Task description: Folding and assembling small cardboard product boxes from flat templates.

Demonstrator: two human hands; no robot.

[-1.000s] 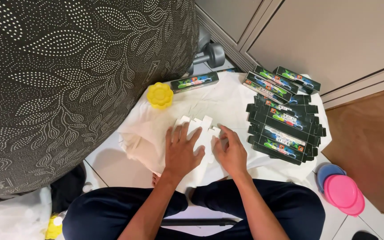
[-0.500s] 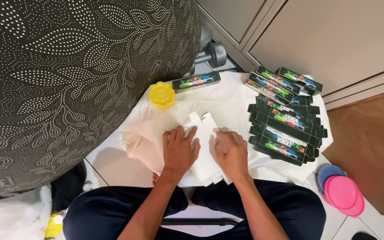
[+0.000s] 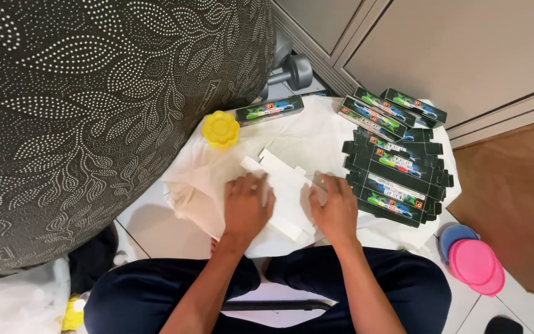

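Observation:
A flat white carton blank (image 3: 285,185) lies plain side up on a white cloth (image 3: 316,136) spread over the floor. My left hand (image 3: 245,207) presses down on its left part, fingers spread. My right hand (image 3: 336,209) rests flat on its right edge. Just right of my right hand sits a stack of flat dark printed carton blanks (image 3: 397,176). Behind that stack lie several folded dark boxes (image 3: 381,111), and another folded box (image 3: 270,111) lies at the cloth's far left.
A yellow flower-shaped lid (image 3: 220,128) sits on the cloth near a large patterned grey cushion (image 3: 94,105). A dumbbell (image 3: 292,71) lies by grey cabinet doors (image 3: 440,43). Pink and blue round lids (image 3: 474,263) lie on the tiles at right.
The white blank has been turned and pulled closer to me. Both hands have shifted slightly down and now lie flat on it.

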